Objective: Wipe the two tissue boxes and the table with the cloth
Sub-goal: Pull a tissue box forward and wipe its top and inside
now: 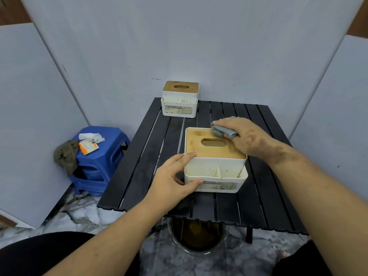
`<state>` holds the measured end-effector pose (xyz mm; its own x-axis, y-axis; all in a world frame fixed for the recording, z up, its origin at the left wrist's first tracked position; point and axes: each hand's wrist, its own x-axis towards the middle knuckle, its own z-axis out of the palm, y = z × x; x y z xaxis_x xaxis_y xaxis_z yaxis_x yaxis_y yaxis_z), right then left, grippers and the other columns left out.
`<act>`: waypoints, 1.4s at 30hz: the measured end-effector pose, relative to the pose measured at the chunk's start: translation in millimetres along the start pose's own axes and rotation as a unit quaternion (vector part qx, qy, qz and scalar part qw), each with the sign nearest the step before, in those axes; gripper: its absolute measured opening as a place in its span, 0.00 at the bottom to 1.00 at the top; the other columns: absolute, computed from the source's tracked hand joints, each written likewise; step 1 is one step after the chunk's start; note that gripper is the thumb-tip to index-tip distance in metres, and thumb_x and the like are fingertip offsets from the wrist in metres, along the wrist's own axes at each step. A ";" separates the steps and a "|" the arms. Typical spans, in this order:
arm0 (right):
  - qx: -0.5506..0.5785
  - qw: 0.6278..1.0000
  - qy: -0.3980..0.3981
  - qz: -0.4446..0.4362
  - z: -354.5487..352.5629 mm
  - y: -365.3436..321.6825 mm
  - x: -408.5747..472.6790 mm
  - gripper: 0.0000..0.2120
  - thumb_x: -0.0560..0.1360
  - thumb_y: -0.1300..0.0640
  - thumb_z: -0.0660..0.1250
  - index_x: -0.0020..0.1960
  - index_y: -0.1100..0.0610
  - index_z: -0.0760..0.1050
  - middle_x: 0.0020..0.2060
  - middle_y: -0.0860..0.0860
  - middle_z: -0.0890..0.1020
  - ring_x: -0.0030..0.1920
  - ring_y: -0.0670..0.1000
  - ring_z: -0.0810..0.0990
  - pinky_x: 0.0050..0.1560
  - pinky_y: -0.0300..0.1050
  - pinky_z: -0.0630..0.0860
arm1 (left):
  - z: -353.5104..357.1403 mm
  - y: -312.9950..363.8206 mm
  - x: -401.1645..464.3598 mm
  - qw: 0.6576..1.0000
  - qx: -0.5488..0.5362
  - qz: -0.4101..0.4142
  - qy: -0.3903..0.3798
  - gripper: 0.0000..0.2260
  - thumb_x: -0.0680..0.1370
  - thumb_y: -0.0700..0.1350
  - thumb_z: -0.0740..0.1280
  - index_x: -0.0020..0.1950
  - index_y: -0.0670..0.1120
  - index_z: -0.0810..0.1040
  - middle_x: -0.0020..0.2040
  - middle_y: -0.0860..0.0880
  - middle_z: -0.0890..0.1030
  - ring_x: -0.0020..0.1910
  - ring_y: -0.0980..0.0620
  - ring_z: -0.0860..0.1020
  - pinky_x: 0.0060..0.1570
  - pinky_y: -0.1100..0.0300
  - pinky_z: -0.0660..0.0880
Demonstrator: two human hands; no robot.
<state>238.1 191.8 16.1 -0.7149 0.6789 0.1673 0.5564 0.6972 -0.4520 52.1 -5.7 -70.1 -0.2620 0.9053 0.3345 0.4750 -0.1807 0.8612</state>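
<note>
Pale grey wall panels close in a corner around the black slatted worktop, which stands on a marbled floor. On it, close to me, sits a white plastic tissue box with a bamboo lid, its front pockets speckled with brown stains. My left hand steadies the box at its left side, thumb curled against the front wall and fingers along the upper edge. My right hand presses a bunched grey cloth onto the far right corner of the lid, the grip wrapped over the cloth so only its folded edge shows. A second white tissue box with a bamboo lid stands well apart at the far left corner of the worktop. Left of the worktop, a blue plastic stool carries an orange-and-white packet, a crumpled white tissue and a drab brown rag hanging off its side
</note>
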 end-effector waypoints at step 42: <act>0.015 0.988 0.082 -0.130 13.2 -18.5 -69.5 0.21 0.78 0.46 0.64 0.70 0.49 0.74 0.65 0.41 0.76 0.67 0.42 0.69 0.71 0.42 0.61 | -0.8 -2.3 2.1 1.000 -0.026 0.006 -0.002 0.33 0.70 0.40 0.82 0.70 0.60 0.77 0.64 0.64 0.78 0.53 0.56 0.80 0.44 0.61 0.83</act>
<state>271.9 128.7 1.2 -0.7529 0.5072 0.4195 0.3486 0.8479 -0.3995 49.8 -3.7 -71.1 -0.2542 0.9043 0.3430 0.4336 -0.2105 0.8762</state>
